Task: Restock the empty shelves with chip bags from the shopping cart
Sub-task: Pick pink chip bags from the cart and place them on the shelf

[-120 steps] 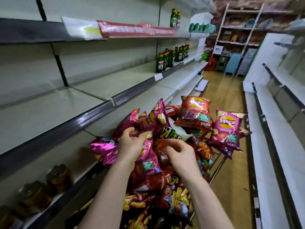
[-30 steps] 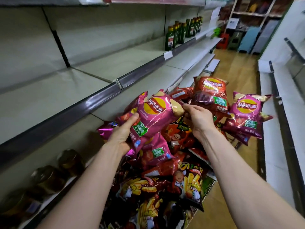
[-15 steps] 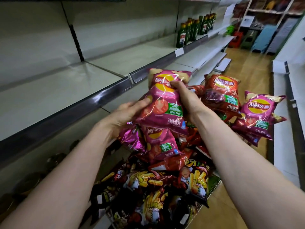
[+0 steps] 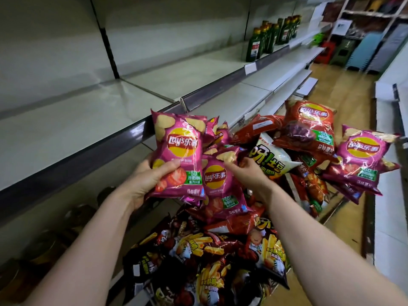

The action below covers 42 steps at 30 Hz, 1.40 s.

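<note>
**A:** Take the dark front rail (image 4: 106, 149) of the middle shelf (image 4: 72, 120) as the mark. Which way does the bag have to go?

**B:** Up and left, over the rail. The shelf board runs back from it. The left hand (image 4: 143, 180) sits just right of the rail and is clearly the nearer hand.

**A:** What is it holding?

**B:** A pink tomato Lay's bag (image 4: 178, 149), upright, long axis vertical, logo towards us. The thumb lies across the lower front and the fingers wrap behind, so it's a firm closed grip on the bottom third. The bag's top corner overlaps the rail in view, but I can't tell whether they touch.

**A:** And further right of the rail?

**B:** A second pink Lay's bag (image 4: 220, 184), tilted, just beside the first. The right hand (image 4: 251, 173) has its fingers curled tight on the top edge, more a pinch than a palm grip.

**A:** Lifted?

**B:** It looks to be resting on the heap of chip bags in the shopping cart (image 4: 333, 212). Farther right again are a white snack bag (image 4: 272, 161) and a red Lay's bag (image 4: 309, 127).

**A:** So what does the next move need?

**B:** I'd judge a short swing left across the rail. The bag should stay upright and go down on its base.
</note>
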Each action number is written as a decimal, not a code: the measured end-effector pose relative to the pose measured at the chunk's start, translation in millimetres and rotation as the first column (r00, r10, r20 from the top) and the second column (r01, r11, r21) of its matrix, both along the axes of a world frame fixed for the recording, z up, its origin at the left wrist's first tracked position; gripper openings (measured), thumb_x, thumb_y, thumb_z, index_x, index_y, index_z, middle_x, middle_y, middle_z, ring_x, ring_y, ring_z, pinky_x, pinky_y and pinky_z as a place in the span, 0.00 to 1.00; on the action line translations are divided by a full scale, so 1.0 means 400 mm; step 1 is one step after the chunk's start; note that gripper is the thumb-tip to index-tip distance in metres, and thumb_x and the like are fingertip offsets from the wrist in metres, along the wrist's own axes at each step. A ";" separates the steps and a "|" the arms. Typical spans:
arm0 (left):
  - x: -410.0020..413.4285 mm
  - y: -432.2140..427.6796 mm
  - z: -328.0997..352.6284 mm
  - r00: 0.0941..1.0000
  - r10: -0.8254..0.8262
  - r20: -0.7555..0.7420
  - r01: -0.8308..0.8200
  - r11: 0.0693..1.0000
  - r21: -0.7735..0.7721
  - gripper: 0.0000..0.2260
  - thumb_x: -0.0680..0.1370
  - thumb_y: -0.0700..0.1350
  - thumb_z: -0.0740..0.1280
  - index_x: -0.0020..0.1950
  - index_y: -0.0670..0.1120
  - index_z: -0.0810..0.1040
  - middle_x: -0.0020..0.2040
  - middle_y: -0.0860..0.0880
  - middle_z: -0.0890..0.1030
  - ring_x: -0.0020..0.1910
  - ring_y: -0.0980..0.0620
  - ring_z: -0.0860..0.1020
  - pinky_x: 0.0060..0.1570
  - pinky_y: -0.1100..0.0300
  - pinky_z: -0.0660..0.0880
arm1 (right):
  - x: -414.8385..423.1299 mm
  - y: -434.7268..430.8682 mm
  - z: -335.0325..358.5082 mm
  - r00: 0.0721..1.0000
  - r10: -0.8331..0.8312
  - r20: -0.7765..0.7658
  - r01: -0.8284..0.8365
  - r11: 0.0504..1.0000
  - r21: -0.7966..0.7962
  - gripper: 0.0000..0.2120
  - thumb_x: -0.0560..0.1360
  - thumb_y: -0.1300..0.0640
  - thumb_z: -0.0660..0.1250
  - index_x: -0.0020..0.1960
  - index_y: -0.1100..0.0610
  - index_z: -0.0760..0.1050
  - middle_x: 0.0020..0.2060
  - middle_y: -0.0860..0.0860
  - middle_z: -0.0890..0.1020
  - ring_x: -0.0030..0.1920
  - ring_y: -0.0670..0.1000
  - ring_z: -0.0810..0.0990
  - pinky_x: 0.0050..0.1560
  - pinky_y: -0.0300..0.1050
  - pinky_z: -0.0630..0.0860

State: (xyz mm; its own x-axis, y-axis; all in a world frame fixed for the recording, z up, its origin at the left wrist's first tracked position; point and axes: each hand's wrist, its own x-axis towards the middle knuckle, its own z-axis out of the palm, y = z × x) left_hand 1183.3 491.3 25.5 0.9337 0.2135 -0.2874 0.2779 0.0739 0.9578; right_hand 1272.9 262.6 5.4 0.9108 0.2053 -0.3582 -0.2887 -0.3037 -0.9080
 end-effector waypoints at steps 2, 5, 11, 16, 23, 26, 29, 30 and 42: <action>-0.004 0.000 -0.020 0.999 -0.024 -0.021 0.025 0.999 0.027 0.39 0.55 0.60 0.81 0.63 0.54 0.73 0.46 0.49 0.86 0.43 0.50 0.85 0.42 0.58 0.79 | -0.005 0.012 -0.050 0.996 -0.018 -0.087 0.014 0.999 -0.051 0.38 0.69 0.48 0.77 0.71 0.57 0.61 0.60 0.54 0.77 0.50 0.52 0.81 0.46 0.46 0.82; -0.006 0.002 -0.045 0.999 -0.035 -0.041 0.037 0.999 0.036 0.44 0.50 0.62 0.82 0.62 0.55 0.72 0.47 0.50 0.86 0.44 0.50 0.85 0.40 0.60 0.79 | -0.013 0.030 -0.099 0.989 -0.032 -0.146 0.015 0.993 -0.118 0.52 0.63 0.46 0.80 0.76 0.53 0.53 0.66 0.57 0.73 0.62 0.60 0.77 0.62 0.61 0.75; -0.002 -0.016 -0.071 0.995 -0.061 -0.073 0.060 0.998 -0.010 0.22 0.65 0.50 0.74 0.55 0.57 0.71 0.44 0.51 0.85 0.39 0.53 0.84 0.37 0.63 0.78 | -0.008 0.013 -0.112 0.995 -0.076 -0.061 0.070 0.993 -0.097 0.37 0.65 0.51 0.80 0.67 0.55 0.65 0.55 0.53 0.80 0.51 0.54 0.82 0.54 0.53 0.80; 0.013 -0.053 -0.059 0.989 -0.128 -0.073 0.123 0.990 -0.067 0.44 0.46 0.56 0.83 0.60 0.53 0.74 0.44 0.47 0.86 0.40 0.49 0.85 0.36 0.60 0.80 | -0.014 -0.027 -0.038 0.997 -0.036 -0.061 0.042 0.994 0.099 0.24 0.67 0.51 0.78 0.58 0.53 0.72 0.48 0.53 0.85 0.44 0.55 0.86 0.45 0.51 0.82; 0.022 -0.161 0.002 0.971 -0.228 -0.077 0.218 0.969 -0.120 0.37 0.55 0.56 0.81 0.61 0.48 0.76 0.45 0.43 0.86 0.39 0.47 0.85 0.35 0.58 0.81 | -0.053 -0.112 0.040 0.996 -0.072 -0.044 0.077 0.990 0.118 0.26 0.68 0.51 0.77 0.61 0.55 0.72 0.48 0.55 0.85 0.44 0.55 0.85 0.47 0.50 0.82; 0.033 -0.220 0.020 0.984 -0.167 -0.062 0.165 0.986 -0.033 0.30 0.58 0.57 0.80 0.57 0.50 0.78 0.49 0.45 0.85 0.43 0.47 0.85 0.47 0.53 0.82 | -0.069 -0.138 0.053 0.972 -0.211 0.098 0.202 0.975 0.098 0.26 0.68 0.54 0.78 0.63 0.57 0.73 0.49 0.53 0.85 0.48 0.54 0.84 0.56 0.54 0.80; 0.037 -0.283 0.023 1.000 -0.020 -0.006 0.020 0.996 0.081 0.40 0.51 0.66 0.80 0.60 0.52 0.79 0.54 0.48 0.83 0.50 0.47 0.83 0.57 0.49 0.78 | -0.100 -0.160 0.075 0.869 -0.384 0.313 0.407 0.913 -0.008 0.32 0.66 0.48 0.77 0.66 0.53 0.69 0.51 0.47 0.82 0.53 0.51 0.81 0.60 0.55 0.76; 0.030 -0.305 0.026 1.000 0.018 0.011 -0.019 0.996 0.092 0.37 0.56 0.64 0.80 0.61 0.51 0.78 0.53 0.50 0.83 0.51 0.49 0.82 0.58 0.51 0.77 | -0.120 -0.167 0.086 0.831 -0.423 0.361 0.459 0.888 -0.016 0.33 0.66 0.48 0.76 0.67 0.53 0.67 0.52 0.46 0.80 0.53 0.51 0.80 0.59 0.52 0.76; -0.028 -0.470 0.095 0.925 -0.302 0.231 0.254 0.943 0.216 0.30 0.65 0.54 0.77 0.63 0.51 0.71 0.55 0.53 0.80 0.53 0.53 0.80 0.59 0.55 0.76 | -0.323 -0.173 0.156 0.511 -0.650 0.562 0.773 0.634 0.031 0.43 0.67 0.49 0.76 0.75 0.47 0.57 0.65 0.51 0.72 0.67 0.52 0.70 0.69 0.57 0.68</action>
